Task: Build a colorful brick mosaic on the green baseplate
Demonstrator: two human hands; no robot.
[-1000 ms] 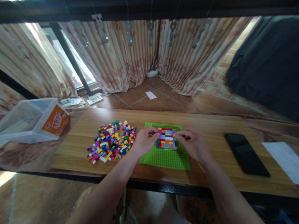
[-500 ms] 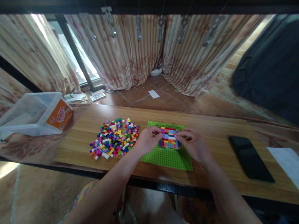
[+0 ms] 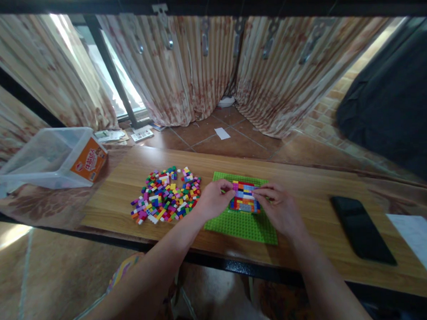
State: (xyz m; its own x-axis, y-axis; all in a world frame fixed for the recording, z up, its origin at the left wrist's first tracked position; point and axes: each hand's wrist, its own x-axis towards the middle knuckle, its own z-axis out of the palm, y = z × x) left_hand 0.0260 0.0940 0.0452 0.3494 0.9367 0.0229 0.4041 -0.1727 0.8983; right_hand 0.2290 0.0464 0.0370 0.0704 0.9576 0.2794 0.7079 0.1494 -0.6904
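Note:
On a green studded baseplate sits a low rectangular build of toy building bricks in red, yellow, blue, orange and pale grey-blue. My left hand is closed at the build's left edge, thumb and forefinger pinched against it. At the right edge, my right hand has its thumb and fingers drawn together on the bricks. The fingers cover both sides of the build, and any single loose brick between them is too small to make out. Left of the baseplate lies a heap of loose mixed-colour bricks.
The wooden tabletop carries a black phone or tablet on the right, near a white paper sheet. Beyond the table's left end stands a clear plastic bin with an orange label. Curtains hang behind.
The whole view has shifted slightly as the head moved. Both hands stay at the sides of the brick build, with hardly any visible movement.

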